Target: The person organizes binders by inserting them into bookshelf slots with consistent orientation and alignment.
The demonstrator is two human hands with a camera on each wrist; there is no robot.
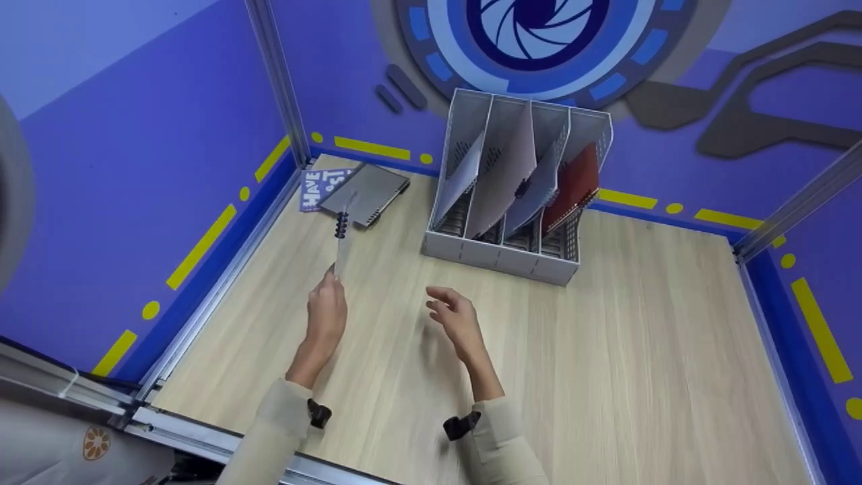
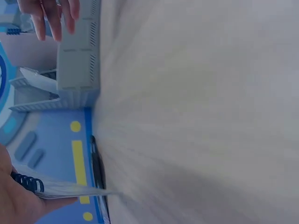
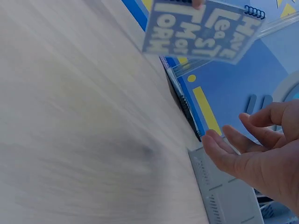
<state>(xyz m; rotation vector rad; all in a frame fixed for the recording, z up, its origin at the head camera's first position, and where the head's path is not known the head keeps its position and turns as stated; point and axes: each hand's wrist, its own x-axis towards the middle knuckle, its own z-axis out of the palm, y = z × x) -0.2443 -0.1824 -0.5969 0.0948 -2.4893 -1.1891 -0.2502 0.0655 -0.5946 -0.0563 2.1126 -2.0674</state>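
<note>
My left hand (image 1: 326, 311) grips a thin spiral-bound notebook (image 1: 342, 250), held upright above the table and seen nearly edge-on from the head. In the right wrist view, large pale letters cover the blue face of this notebook (image 3: 201, 33), and its dark coil is at the upper right. My right hand (image 1: 459, 323) hovers over the table with relaxed, slightly bent fingers and holds nothing. Ahead of it stands a grey file organizer (image 1: 500, 261) with several slots. Behind the held notebook, a grey spiral notebook (image 1: 372, 187) lies partly over a blue lettered notebook (image 1: 311, 192).
Inside the organizer lean a white notebook (image 1: 460, 180), a pinkish one (image 1: 506, 172), a grey-blue one (image 1: 535, 202) and a red one (image 1: 574, 188). Blue panels (image 1: 202, 155) and metal rails (image 1: 222, 289) border the wooden table (image 1: 640, 350).
</note>
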